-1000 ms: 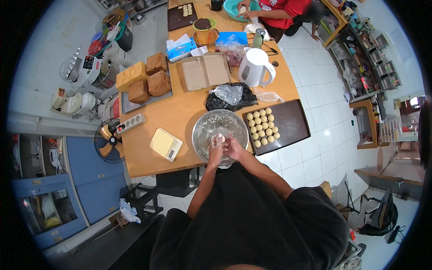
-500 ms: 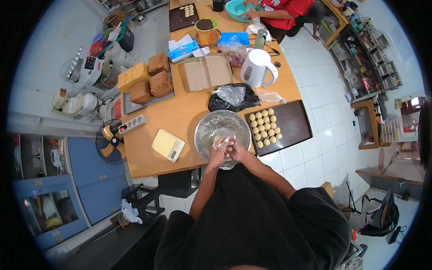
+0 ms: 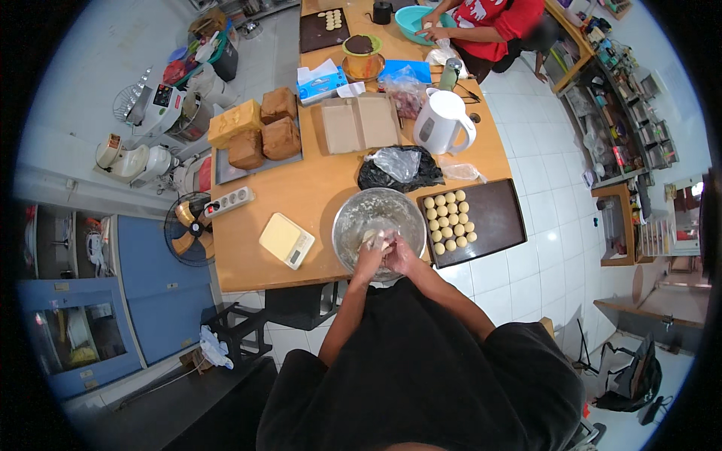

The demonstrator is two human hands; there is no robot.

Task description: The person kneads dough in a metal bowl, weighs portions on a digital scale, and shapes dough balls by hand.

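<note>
A metal mixing bowl (image 3: 353,207) stands at the table's near edge, its inside smeared with pale residue. Over it my left hand (image 3: 371,255) and my right hand (image 3: 402,257) are together, fingers curled and coated with something whitish. Between them shows a small bit of pale dough (image 3: 387,245), mostly hidden by the fingers. Right of the bowl lies a dark baking tray (image 3: 492,218). Several round dough balls (image 3: 453,220) sit in rows on its left part.
To the left are a kitchen scale (image 3: 286,239), a power strip (image 3: 230,200) and a tray of bread loaves (image 3: 281,140). Behind the bowl lie a black plastic bag (image 3: 376,177), an open cardboard box (image 3: 361,124) and a white kettle (image 3: 442,120). Another person works at a turquoise basin (image 3: 410,22).
The whole view has shifted slightly, with the table appearing further right and lower. My hands stay together over the bowl, their fingers slightly rearranged. The other person's hands have moved in the basin.
</note>
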